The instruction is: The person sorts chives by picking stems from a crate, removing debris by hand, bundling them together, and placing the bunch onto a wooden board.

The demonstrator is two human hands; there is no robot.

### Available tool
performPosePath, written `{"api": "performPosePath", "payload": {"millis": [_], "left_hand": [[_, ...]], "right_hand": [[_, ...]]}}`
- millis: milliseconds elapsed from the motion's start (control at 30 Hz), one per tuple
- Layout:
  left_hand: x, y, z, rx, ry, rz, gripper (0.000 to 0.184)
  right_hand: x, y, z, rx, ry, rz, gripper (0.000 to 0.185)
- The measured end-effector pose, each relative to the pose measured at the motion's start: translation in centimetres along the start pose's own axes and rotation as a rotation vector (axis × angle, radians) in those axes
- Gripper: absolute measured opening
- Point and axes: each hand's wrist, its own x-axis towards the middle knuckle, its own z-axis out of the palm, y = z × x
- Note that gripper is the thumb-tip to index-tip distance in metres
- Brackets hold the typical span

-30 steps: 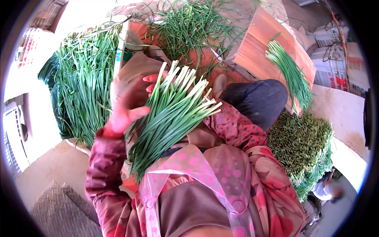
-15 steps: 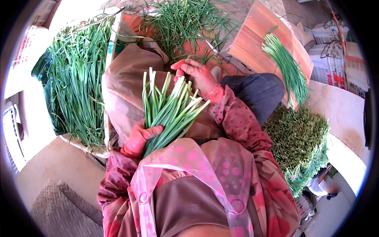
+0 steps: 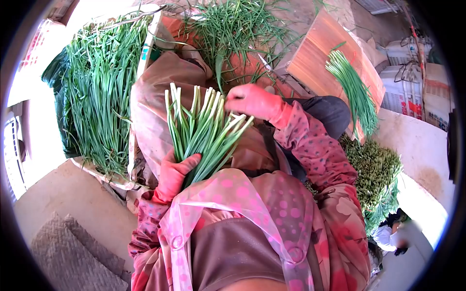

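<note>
My left hand [image 3: 176, 175], in a reddish glove, is wrapped round a bunch of garlic chives [image 3: 206, 133] in front of my apron. The pale stem ends fan out upward and away from me; the leaf ends are hidden behind the apron's edge. At the right side of the stem ends is my gloved right hand [image 3: 255, 103], fingers curled together and slightly blurred. A single long green leaf [image 3: 219, 70] rises beside its fingertips. What those fingers hold, if anything, I cannot make out.
To the left, a crate [image 3: 141, 63] is heaped with chives. Loose leaves [image 3: 238, 29] litter the floor ahead. One bunch [image 3: 352, 87] rests on a wooden board [image 3: 310, 56] at the right, above stacked bundles [image 3: 376, 169]. White baskets [image 3: 400, 89] stand farther right. A person [image 3: 386, 237] is at lower right.
My right hand has turned palm down, its fingers have curled in, and it has come to the stem ends. The bunch has shifted slightly left. A long leaf now shows by the right fingertips.
</note>
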Motion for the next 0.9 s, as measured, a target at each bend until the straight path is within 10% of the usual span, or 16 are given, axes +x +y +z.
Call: {"api": "performPosePath", "payload": {"millis": [133,267,333,400,600,667,900], "left_hand": [[0.2,-0.4,-0.5,-0.037,-0.016,-0.019,0.036],[0.1,-0.2,0.0,0.021,0.004,0.022,0.036],[0.2,-0.2,0.3,0.042,0.008,0.034,0.036],[0.3,-0.3,0.4,0.058,0.025,0.05,0.037],[0.2,-0.4,0.2,0.039,-0.018,0.027,0.038],[0.3,-0.1,0.5,0.038,-0.018,0.041,0.038],[0.7,-0.7,0.6,0.09,-0.079,0.12,0.04]], "right_hand": [[-0.2,2.1,-1.6,0.731,0.322,0.127,0.022],[-1.7,1.9,-4.1,0.631,0.34,0.09,0.032],[-4.1,-3.3,-2.7,0.1,-0.062,0.219,0.039],[-3.7,-0.7,-0.3,-0.225,-0.026,-0.137,0.042],[-2.0,1.4,-1.5,0.39,0.362,0.29,0.037],[-1.7,0.5,-2.1,0.31,0.454,0.118,0.035],[0.7,-5.4,4.7,0.079,0.085,0.023,0.025]]}}
